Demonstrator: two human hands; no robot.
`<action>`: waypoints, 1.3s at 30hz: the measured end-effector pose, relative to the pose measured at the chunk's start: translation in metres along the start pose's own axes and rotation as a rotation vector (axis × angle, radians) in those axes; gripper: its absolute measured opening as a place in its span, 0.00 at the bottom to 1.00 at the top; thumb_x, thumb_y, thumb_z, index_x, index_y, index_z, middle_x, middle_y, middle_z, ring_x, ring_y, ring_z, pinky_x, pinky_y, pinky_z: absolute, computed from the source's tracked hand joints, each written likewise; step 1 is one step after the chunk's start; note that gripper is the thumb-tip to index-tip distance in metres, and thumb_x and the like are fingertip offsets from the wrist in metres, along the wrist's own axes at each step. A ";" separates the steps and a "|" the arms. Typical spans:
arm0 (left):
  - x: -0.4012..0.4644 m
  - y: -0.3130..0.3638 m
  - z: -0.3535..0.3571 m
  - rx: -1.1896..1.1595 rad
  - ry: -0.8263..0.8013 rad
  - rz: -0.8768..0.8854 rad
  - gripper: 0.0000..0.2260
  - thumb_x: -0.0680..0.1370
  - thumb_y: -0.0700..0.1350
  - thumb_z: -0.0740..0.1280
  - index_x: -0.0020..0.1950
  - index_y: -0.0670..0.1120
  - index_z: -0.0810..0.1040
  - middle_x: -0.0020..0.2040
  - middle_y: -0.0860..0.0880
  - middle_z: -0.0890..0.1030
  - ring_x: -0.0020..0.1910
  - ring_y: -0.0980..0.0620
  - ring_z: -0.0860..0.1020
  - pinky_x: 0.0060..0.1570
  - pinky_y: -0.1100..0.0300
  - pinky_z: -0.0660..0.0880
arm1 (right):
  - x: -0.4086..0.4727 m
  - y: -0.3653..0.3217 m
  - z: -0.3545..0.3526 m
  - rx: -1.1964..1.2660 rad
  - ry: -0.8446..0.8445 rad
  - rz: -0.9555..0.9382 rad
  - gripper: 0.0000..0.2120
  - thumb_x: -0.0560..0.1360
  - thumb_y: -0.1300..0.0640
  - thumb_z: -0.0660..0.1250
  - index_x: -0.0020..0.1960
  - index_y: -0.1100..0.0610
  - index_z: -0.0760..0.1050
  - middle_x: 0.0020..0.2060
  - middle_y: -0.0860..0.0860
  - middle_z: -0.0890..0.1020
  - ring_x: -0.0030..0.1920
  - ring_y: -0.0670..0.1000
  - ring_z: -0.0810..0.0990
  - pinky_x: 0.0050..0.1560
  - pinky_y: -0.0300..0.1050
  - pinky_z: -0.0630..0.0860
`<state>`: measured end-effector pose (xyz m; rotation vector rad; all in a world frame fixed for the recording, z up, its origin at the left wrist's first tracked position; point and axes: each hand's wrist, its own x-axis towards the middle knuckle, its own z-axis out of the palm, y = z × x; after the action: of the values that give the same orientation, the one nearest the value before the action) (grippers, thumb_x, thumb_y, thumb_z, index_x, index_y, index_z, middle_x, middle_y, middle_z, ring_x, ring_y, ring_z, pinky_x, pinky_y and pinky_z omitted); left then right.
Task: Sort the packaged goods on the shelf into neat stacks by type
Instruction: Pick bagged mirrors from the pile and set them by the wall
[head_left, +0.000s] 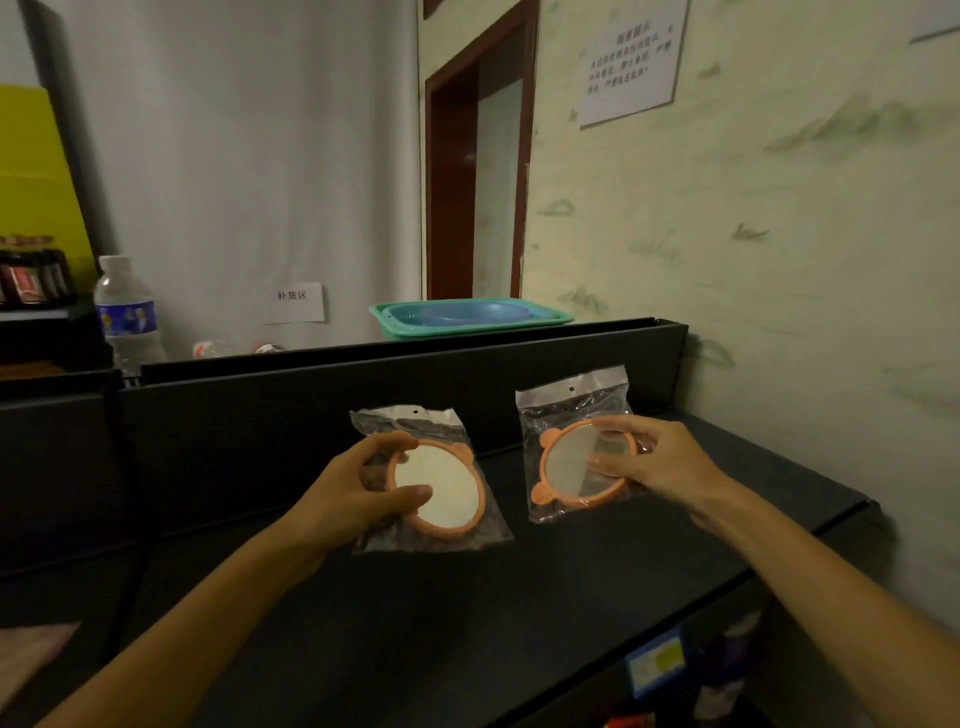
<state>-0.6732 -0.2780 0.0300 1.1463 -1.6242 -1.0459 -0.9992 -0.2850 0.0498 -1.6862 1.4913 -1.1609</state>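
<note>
Two round mirrors with orange bear-ear frames, each sealed in a clear plastic bag, are held above the black shelf top (467, 613). My left hand (358, 488) grips the left bagged mirror (447, 488) by its left rim, thumb on the glass. My right hand (654, 462) grips the right bagged mirror (566, 462) by its right rim, tilted more upright. The two packages are apart, side by side.
A black back panel (363, 395) rises behind the shelf top. Behind it sit a green basket with a blue bowl (467, 317) and a water bottle (127, 312) at left. The wall (779, 260) bounds the right side. Goods show on a lower shelf (685, 670).
</note>
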 end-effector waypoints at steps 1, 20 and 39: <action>0.006 0.001 0.013 -0.007 0.010 -0.001 0.22 0.69 0.45 0.73 0.56 0.62 0.71 0.56 0.58 0.73 0.49 0.52 0.79 0.36 0.65 0.79 | 0.006 0.008 -0.012 0.012 -0.004 -0.004 0.23 0.68 0.59 0.75 0.61 0.48 0.76 0.53 0.47 0.77 0.45 0.51 0.82 0.36 0.39 0.81; 0.093 0.013 0.184 -0.120 0.112 -0.105 0.22 0.70 0.41 0.73 0.59 0.58 0.72 0.56 0.53 0.76 0.50 0.51 0.80 0.40 0.61 0.80 | 0.106 0.127 -0.163 -0.076 -0.197 0.010 0.21 0.70 0.58 0.74 0.59 0.45 0.73 0.51 0.41 0.72 0.48 0.51 0.77 0.35 0.38 0.79; 0.181 0.001 0.261 -0.090 0.199 -0.189 0.24 0.70 0.41 0.73 0.63 0.56 0.71 0.58 0.54 0.74 0.50 0.51 0.79 0.40 0.61 0.80 | 0.226 0.219 -0.208 -0.296 -0.386 0.047 0.23 0.70 0.57 0.73 0.63 0.50 0.73 0.53 0.46 0.76 0.48 0.44 0.78 0.39 0.35 0.75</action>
<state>-0.9583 -0.4133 -0.0086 1.3184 -1.3209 -1.0759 -1.2865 -0.5242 -0.0009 -1.9247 1.4925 -0.5632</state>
